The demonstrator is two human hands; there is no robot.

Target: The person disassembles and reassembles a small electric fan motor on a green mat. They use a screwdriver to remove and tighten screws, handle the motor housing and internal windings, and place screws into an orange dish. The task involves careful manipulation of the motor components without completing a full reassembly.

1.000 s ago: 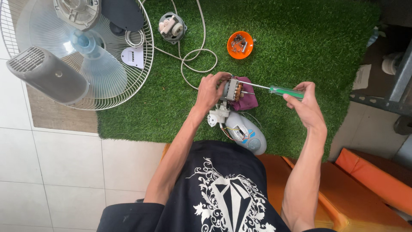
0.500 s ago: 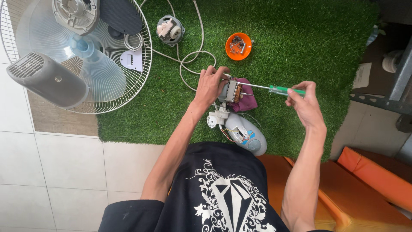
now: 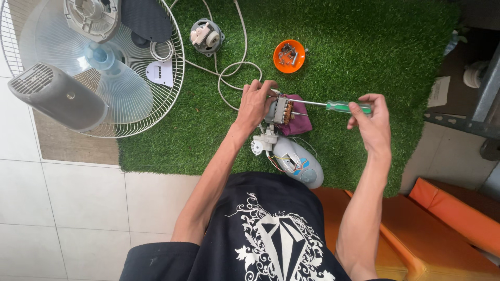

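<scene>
Green artificial grass (image 3: 364,62) carries the work. The left hand (image 3: 255,101) has its grip clamped on a small fan motor (image 3: 282,110), which sits on a purple cloth (image 3: 299,124) near the middle of the mat. The right hand (image 3: 371,122) is closed around the green handle of a screwdriver (image 3: 333,106), whose shaft lies level with its tip at the motor. A grey housing (image 3: 299,162) lies just below, and an orange bowl (image 3: 289,56) of small parts lies above.
</scene>
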